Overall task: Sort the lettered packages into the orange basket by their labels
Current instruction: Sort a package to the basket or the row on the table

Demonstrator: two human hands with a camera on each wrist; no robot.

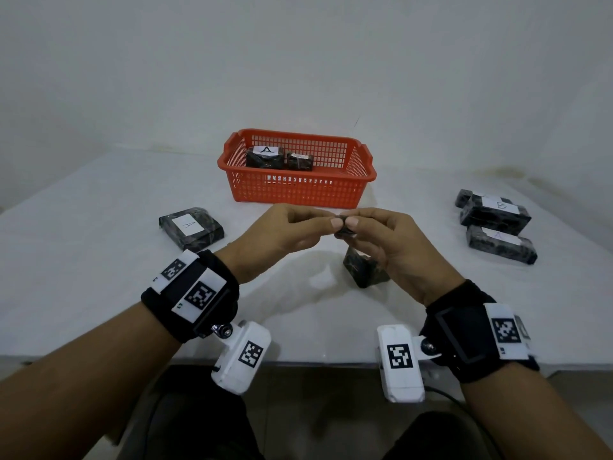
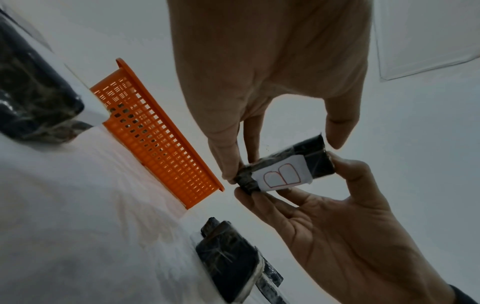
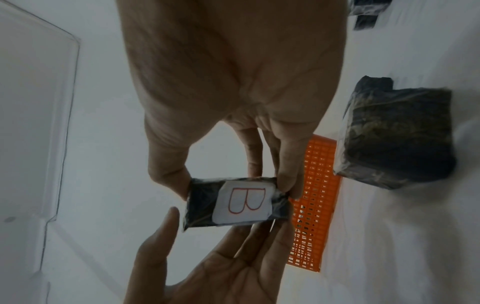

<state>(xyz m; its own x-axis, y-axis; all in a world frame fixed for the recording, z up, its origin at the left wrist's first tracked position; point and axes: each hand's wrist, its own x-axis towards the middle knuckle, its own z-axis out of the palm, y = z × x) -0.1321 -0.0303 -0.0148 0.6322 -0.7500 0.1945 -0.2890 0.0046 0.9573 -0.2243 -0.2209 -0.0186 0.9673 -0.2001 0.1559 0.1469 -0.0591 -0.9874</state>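
A small black wrapped package [image 1: 343, 231] with a white label marked B [image 3: 242, 202] is held in the air between both hands, in front of the orange basket [image 1: 298, 190]. My left hand [image 1: 326, 222] pinches it from the left and my right hand [image 1: 356, 224] from the right, thumbs touching. The B label [image 2: 284, 174] faces down toward the wrist cameras and is hidden in the head view. Inside the basket lie a package labelled A [image 1: 265, 156] and a smaller one [image 1: 300, 161] whose label I cannot read.
On the white table [image 1: 99, 277] an A package [image 1: 190, 229] lies at the left. One dark package [image 1: 363, 270] stands under my right hand. At the right are a B package [image 1: 496, 214], an A package [image 1: 501, 244] and one more behind [image 1: 464, 197].
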